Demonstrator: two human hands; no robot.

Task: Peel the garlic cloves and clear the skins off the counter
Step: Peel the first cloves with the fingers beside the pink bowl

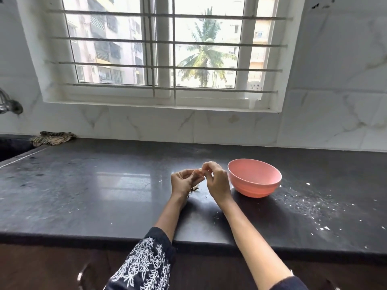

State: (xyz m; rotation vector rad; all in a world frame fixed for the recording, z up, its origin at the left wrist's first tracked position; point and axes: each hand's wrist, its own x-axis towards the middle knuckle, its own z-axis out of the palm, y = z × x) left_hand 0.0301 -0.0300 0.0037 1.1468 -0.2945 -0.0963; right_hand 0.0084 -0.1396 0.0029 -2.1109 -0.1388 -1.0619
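Both hands are raised a little above the black counter (104,185), just left of a pink bowl (254,177). My left hand (184,182) curls its fingers round a small pale garlic clove (199,172). My right hand (216,181) pinches the same clove from the right with thumb and fingertips. The clove is mostly hidden between the fingers. A small heap of garlic skins (194,189) lies on the counter under my left hand. Thin white skin flakes (310,203) are scattered right of the bowl.
A striped cloth (52,138) lies at the back left beside a dark sink (12,148). A tap (8,103) juts from the left wall. A barred window (163,49) fills the tiled back wall. The counter's front edge (83,237) runs close to me.
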